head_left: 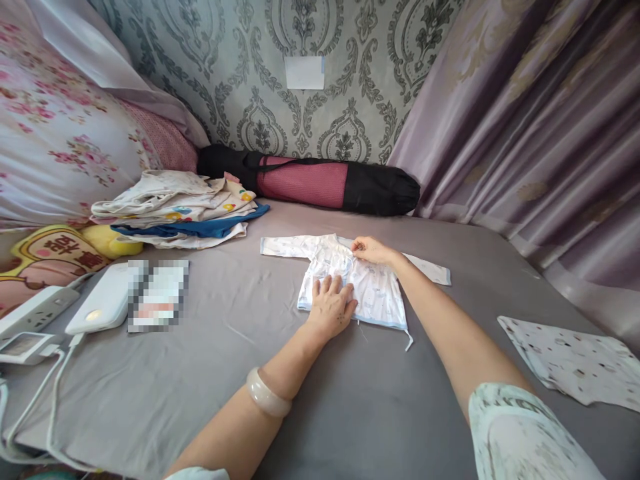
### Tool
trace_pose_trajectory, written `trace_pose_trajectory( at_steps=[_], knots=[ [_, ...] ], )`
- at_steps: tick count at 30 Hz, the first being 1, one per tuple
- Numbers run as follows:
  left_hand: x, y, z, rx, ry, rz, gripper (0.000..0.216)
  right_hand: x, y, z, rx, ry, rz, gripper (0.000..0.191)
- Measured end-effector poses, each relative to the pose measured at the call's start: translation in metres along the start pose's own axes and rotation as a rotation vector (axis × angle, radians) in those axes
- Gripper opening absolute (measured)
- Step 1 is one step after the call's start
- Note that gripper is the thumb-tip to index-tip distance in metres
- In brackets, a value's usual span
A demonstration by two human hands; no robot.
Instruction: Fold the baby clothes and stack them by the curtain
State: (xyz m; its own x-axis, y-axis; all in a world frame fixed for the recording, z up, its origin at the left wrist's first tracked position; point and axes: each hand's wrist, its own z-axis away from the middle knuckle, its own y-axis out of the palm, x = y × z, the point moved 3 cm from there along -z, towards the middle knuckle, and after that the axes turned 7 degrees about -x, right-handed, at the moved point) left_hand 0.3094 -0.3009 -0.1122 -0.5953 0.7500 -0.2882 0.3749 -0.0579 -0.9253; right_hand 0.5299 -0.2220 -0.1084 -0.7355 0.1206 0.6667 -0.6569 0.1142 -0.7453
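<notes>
A small white baby shirt (376, 293) with pale blue trim lies spread on the grey sheet, its sleeves out to both sides and a tie hanging off its lower right corner. My left hand (331, 307) rests flat on the lower left front of the shirt, fingers spread. At the neckline, my right hand (371, 251) has its fingertips pinched together on the shirt's fabric near the collar. My right forearm passes over the right sleeve and covers part of it.
Folded clothes (175, 200) are piled at the back left. Behind lies a black and pink roll bag (303, 183). A white power bank (100, 303), cables and a power strip (37, 310) sit at left. Another folded patterned garment (575, 357) lies at right.
</notes>
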Motion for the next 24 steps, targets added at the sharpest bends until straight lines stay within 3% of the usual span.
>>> trace_pose_trajectory(
  at_steps=[6,10,14,17,20,24],
  knots=[
    [0.001,0.002,0.000,-0.014,0.002,0.008,0.040,-0.006,0.016,0.008,-0.251,-0.164,0.045,0.010],
    [0.001,0.001,0.000,-0.036,0.011,0.013,0.039,-0.001,0.024,0.023,-0.423,-0.130,0.176,0.019],
    [0.006,-0.003,-0.002,-0.145,-0.076,-0.017,0.045,0.022,0.032,0.036,-0.382,-0.080,0.382,0.036],
    [0.014,-0.002,-0.002,-0.210,-0.199,-0.111,0.058,0.038,0.044,0.041,-0.251,-0.052,0.464,0.052],
    [0.018,0.004,0.000,-0.129,-0.261,-0.166,0.071,0.042,0.057,0.042,-0.114,-0.027,0.500,0.062],
    [0.017,0.005,0.001,-0.041,-0.250,-0.181,0.075,0.041,0.063,0.041,-0.081,-0.022,0.545,0.062]
  ],
)
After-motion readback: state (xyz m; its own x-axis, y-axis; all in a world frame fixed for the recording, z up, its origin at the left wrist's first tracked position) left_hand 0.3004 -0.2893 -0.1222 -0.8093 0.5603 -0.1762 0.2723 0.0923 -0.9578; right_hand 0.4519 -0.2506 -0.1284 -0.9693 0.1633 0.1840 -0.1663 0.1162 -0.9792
